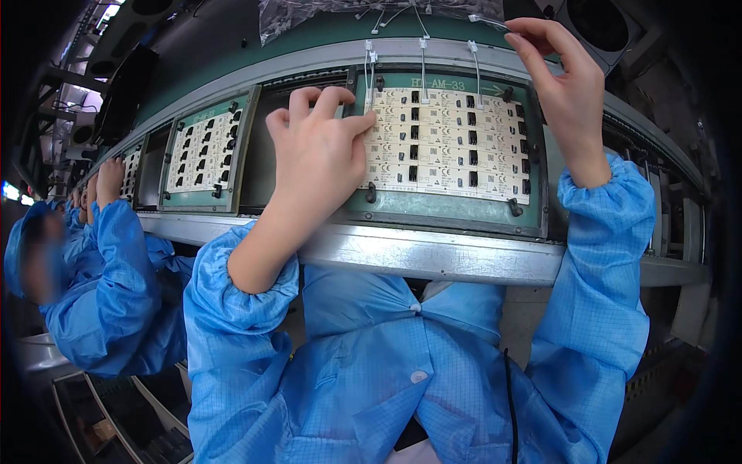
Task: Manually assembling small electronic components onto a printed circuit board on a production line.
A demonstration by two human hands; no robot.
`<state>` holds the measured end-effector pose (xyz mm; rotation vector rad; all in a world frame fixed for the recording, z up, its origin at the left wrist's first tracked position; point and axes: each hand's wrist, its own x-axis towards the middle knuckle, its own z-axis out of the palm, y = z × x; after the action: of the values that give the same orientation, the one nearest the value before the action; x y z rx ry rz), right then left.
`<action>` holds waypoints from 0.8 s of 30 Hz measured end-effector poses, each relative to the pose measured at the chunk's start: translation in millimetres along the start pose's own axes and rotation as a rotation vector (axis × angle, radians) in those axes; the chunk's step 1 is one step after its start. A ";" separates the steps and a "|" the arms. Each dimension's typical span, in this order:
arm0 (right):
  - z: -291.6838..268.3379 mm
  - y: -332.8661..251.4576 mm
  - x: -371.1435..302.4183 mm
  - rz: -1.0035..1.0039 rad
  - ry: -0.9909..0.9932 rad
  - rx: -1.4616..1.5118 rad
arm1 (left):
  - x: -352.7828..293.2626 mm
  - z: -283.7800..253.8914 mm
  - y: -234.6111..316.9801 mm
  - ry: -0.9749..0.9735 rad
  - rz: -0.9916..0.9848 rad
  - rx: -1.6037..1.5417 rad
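A green carrier frame (433,209) lies on the metal conveyor rail before me, holding a panel of white printed circuit boards (433,147) with rows of black components. My left hand (318,151) rests at the frame's left edge, fingers bent and apart; its thumb tip touches the panel's upper left side, and I see nothing held in it. Beyond the frame's upper right corner, my right hand (568,89) pinches a short white cable (488,21) with a white connector at its far end. Several similar white cables (423,69) lie from the panel's top row across the far rail.
Behind the rail, a clear plastic bag (325,15) of white cables lies on the green surface. Another carrier with boards (202,155) sits further left on the conveyor. A co-worker in a blue smock (116,286) works at the left. The near metal rail (433,255) runs before my body.
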<state>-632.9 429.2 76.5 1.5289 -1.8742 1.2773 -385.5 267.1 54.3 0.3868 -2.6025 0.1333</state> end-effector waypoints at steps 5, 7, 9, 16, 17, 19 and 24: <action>3.4 -2.7 -0.9 0.061 -0.054 0.042 | 3.1 -2.4 -4.5 -0.036 -0.006 -0.063; 6.9 -2.4 -5.3 0.137 -0.067 0.161 | 10.6 -0.8 -7.3 0.018 0.016 -0.030; 8.7 -3.3 -9.4 0.220 -0.076 0.278 | 9.4 0.2 -5.8 -0.032 0.037 -0.026; 22.0 -35.0 -13.0 0.166 -0.190 0.213 | 105.5 20.6 -78.9 0.061 0.099 -0.068; 27.0 -31.3 -19.2 0.159 -0.191 0.187 | 125.2 15.3 -66.0 -0.019 0.103 0.012; 27.3 -40.1 -19.3 0.151 -0.206 0.171 | 144.5 57.8 -96.7 -0.115 0.125 -0.095; 37.3 -41.7 -27.1 0.170 -0.296 0.158 | 149.8 84.9 -100.5 -0.177 0.160 0.073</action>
<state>-577.4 413.7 53.3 1.7529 -2.1727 1.3625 -520.1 120.1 56.8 0.2240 -2.8086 0.2603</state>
